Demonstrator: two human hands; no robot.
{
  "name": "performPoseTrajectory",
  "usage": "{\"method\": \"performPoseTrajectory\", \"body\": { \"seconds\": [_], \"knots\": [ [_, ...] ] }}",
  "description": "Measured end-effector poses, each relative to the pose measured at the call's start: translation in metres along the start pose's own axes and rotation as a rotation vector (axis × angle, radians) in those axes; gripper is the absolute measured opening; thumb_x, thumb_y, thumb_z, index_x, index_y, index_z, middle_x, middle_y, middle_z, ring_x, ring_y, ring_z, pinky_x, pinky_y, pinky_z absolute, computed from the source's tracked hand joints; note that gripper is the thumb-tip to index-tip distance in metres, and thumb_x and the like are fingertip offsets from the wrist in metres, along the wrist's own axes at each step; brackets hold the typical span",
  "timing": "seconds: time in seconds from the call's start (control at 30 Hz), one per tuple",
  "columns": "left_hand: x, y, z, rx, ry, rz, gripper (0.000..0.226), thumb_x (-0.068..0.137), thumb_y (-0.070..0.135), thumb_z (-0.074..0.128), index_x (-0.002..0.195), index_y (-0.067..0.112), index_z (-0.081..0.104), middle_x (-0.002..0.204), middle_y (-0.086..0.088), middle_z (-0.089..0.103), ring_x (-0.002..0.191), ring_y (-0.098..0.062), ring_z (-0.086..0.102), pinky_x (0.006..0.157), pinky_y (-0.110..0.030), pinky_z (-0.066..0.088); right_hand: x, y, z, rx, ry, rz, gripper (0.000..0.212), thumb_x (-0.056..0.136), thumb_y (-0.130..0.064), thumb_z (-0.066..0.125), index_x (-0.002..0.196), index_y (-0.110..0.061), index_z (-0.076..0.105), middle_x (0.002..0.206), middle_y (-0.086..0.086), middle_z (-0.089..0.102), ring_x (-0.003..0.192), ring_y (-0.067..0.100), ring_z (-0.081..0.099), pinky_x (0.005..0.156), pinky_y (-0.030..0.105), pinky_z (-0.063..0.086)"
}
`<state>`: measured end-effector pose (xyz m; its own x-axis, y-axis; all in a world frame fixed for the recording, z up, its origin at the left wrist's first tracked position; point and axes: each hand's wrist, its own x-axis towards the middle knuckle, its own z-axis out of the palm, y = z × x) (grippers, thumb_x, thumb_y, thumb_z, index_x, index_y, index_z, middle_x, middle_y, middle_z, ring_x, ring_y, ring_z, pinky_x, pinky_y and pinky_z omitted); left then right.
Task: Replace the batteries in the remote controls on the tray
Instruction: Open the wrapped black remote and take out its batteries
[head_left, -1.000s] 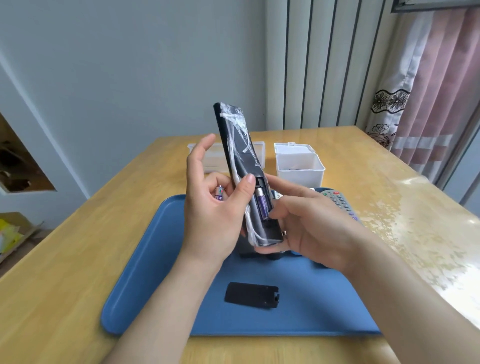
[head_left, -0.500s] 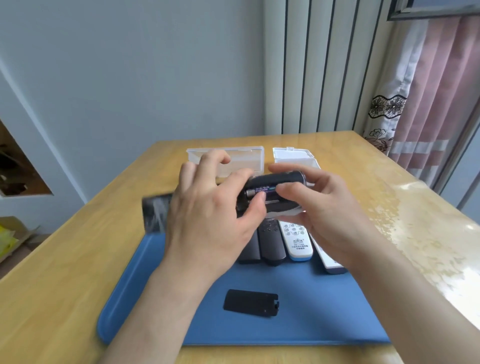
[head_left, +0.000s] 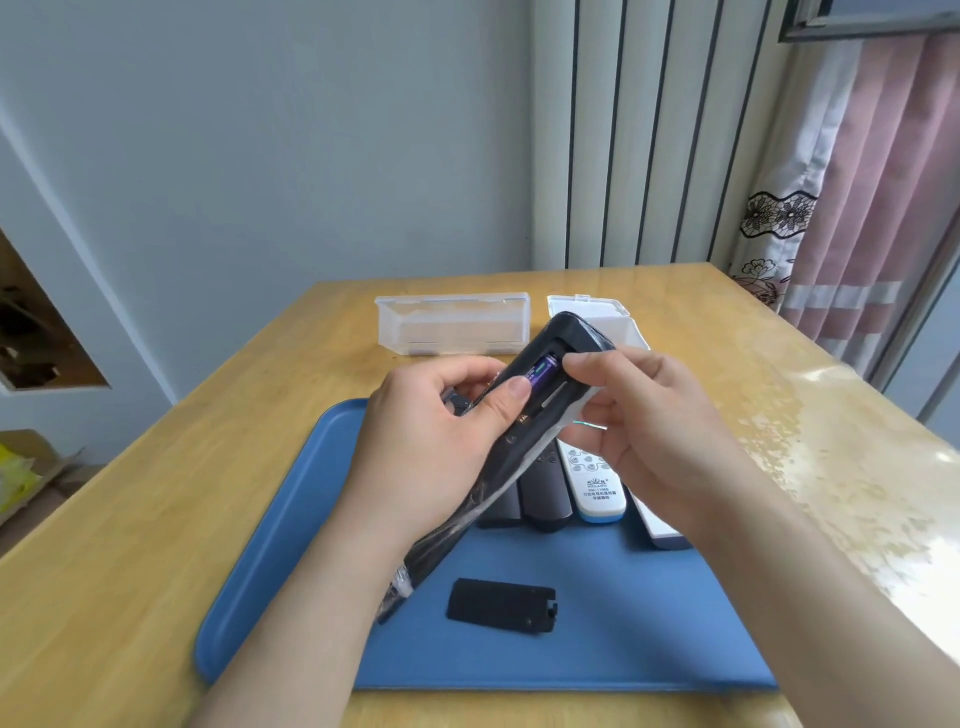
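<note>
A long black remote (head_left: 540, 415) wrapped in clear plastic is held slanted above the blue tray (head_left: 291, 545), its open battery bay facing up. My left hand (head_left: 441, 441) grips its middle, thumb pressing on a purple battery (head_left: 543, 375) in the bay. My right hand (head_left: 649, 431) holds the upper end, fingertips at the bay's edge. The black battery cover (head_left: 501, 606) lies loose on the tray. Under the hands, two dark remotes (head_left: 540, 499), a white remote with a blue end (head_left: 597, 486) and another white one (head_left: 657, 525) lie side by side.
Two clear plastic boxes stand at the back of the wooden table (head_left: 156, 493): a long one (head_left: 452, 325) and a smaller one (head_left: 618, 319) with its lid up. A curtain hangs at the right, and the table's right part has a glossy cover.
The black remote swung from upright to lying across, then to a slant with its battery end up and to the right. My left thumb now presses on the purple battery.
</note>
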<state>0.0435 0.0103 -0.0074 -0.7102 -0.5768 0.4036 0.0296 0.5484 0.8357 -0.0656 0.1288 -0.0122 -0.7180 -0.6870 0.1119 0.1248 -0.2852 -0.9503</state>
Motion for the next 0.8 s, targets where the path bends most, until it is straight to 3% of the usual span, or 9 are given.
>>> {"method": "performPoseTrajectory", "body": {
  "seconds": [0.23, 0.37, 0.47, 0.53, 0.6, 0.7, 0.8],
  "knots": [
    [0.001, 0.000, -0.001, -0.075, -0.047, -0.012, 0.011, 0.089, 0.023, 0.068, 0.085, 0.033, 0.073, 0.081, 0.015, 0.073, 0.077, 0.000, 0.067, 0.071, -0.012, 0.050, -0.002, 0.001, 0.005, 0.047, 0.007, 0.010, 0.022, 0.091, -0.007, 0.058, 0.075, -0.011, 0.073, 0.081, 0.014, 0.070, 0.081, 0.031, 0.057, 0.063, 0.026, 0.057],
    [-0.002, 0.001, 0.006, -0.158, -0.039, 0.012, 0.008, 0.088, 0.020, 0.069, 0.087, 0.028, 0.072, 0.071, 0.019, 0.068, 0.071, -0.002, 0.064, 0.071, -0.020, 0.053, -0.005, 0.007, 0.018, 0.206, 0.049, 0.087, 0.019, 0.091, -0.012, 0.053, 0.093, -0.002, 0.069, 0.087, 0.013, 0.068, 0.082, 0.025, 0.064, 0.079, 0.037, 0.057],
    [-0.004, 0.001, 0.011, -0.216, -0.040, -0.017, 0.006, 0.086, 0.021, 0.071, 0.090, 0.025, 0.070, 0.066, 0.017, 0.060, 0.065, -0.006, 0.057, 0.068, -0.027, 0.051, -0.008, 0.012, 0.024, 0.284, 0.013, 0.154, 0.034, 0.092, -0.016, 0.047, 0.109, 0.005, 0.067, 0.106, 0.023, 0.072, 0.103, 0.040, 0.068, 0.096, 0.051, 0.052],
    [-0.004, 0.001, 0.013, -0.249, -0.044, -0.019, 0.011, 0.085, 0.019, 0.073, 0.094, 0.022, 0.070, 0.070, 0.010, 0.062, 0.066, -0.013, 0.057, 0.069, -0.034, 0.053, -0.009, 0.010, 0.025, 0.319, 0.003, 0.185, 0.037, 0.092, -0.019, 0.046, 0.112, 0.004, 0.067, 0.110, 0.027, 0.070, 0.108, 0.042, 0.066, 0.099, 0.055, 0.049],
    [-0.004, 0.001, 0.015, -0.258, -0.035, -0.003, 0.014, 0.084, 0.017, 0.074, 0.096, 0.021, 0.069, 0.075, 0.004, 0.064, 0.065, -0.012, 0.057, 0.067, -0.034, 0.053, -0.009, 0.008, 0.026, 0.359, -0.017, 0.208, 0.038, 0.092, -0.022, 0.045, 0.109, 0.002, 0.068, 0.109, 0.025, 0.071, 0.100, 0.039, 0.069, 0.096, 0.051, 0.052],
    [-0.007, 0.002, 0.018, -0.255, -0.034, 0.044, 0.015, 0.082, 0.013, 0.074, 0.095, 0.018, 0.069, 0.068, 0.011, 0.057, 0.049, 0.000, 0.047, 0.054, -0.015, 0.042, -0.011, 0.004, 0.025, 0.418, -0.066, 0.247, 0.035, 0.092, -0.025, 0.041, 0.095, -0.004, 0.069, 0.098, 0.017, 0.071, 0.084, 0.032, 0.067, 0.081, 0.042, 0.054],
    [-0.010, 0.006, 0.021, -0.177, 0.005, 0.107, 0.015, 0.081, 0.013, 0.075, 0.095, 0.018, 0.070, 0.067, 0.013, 0.049, 0.043, -0.001, 0.040, 0.049, -0.007, 0.032, -0.012, -0.001, 0.024, 0.439, -0.078, 0.264, 0.038, 0.089, -0.026, 0.038, 0.073, -0.009, 0.068, 0.085, 0.014, 0.066, 0.077, 0.029, 0.062, 0.071, 0.036, 0.049]
  ]
}}
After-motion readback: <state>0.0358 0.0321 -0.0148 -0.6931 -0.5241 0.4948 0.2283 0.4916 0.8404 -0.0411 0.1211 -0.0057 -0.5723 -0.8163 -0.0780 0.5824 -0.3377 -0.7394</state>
